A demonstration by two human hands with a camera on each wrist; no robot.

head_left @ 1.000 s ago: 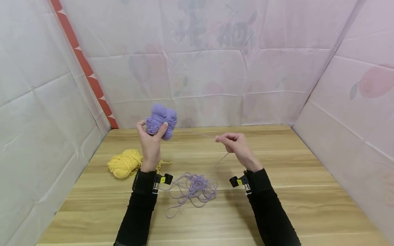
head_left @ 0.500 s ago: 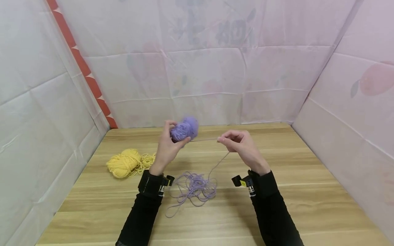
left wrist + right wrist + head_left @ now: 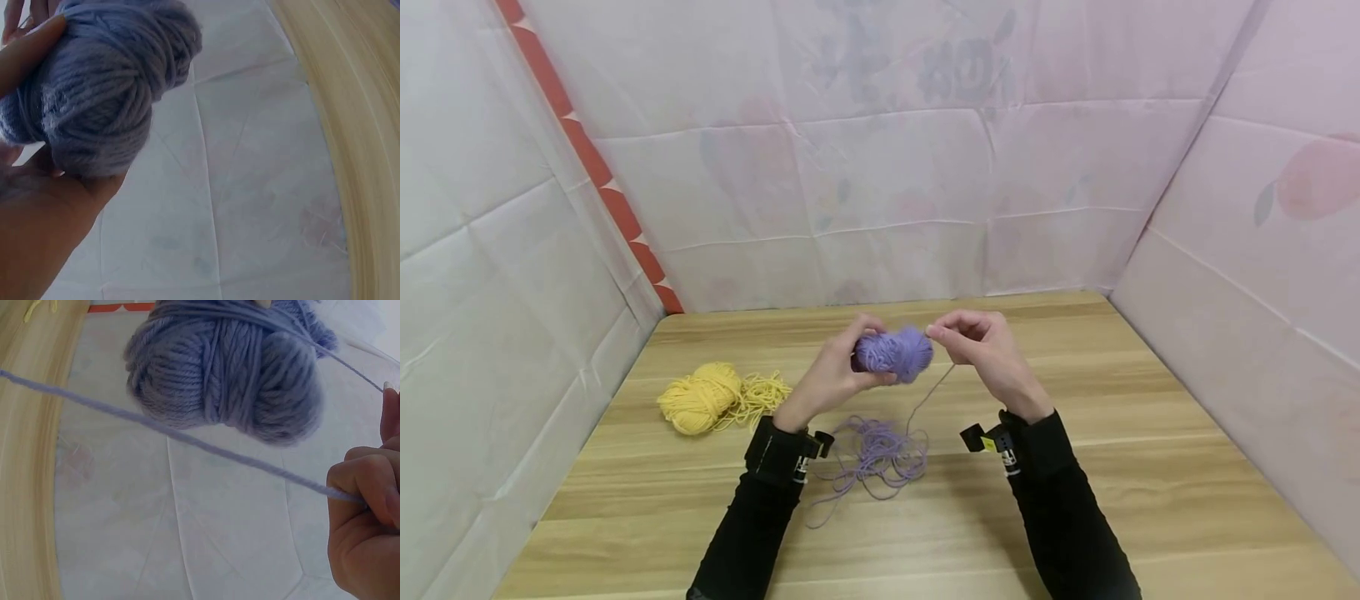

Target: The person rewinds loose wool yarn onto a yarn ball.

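As the purple ball [image 3: 898,353] parallels the table's far edge [image 3: 1060,303], the left hand [image 3: 829,379] clasps it. The adjacent right hand [image 3: 992,362] pinches yarn [image 3: 244,459].

The head view looks forward and down past the black sleeves [image 3: 1063,508] at the wood-grain tabletop [image 3: 1165,500]. Both wrist views sit close to the purple yarn ball [image 3: 895,354], tilted sideways, facing white sheeting [image 3: 125,519]; all three share the ball.
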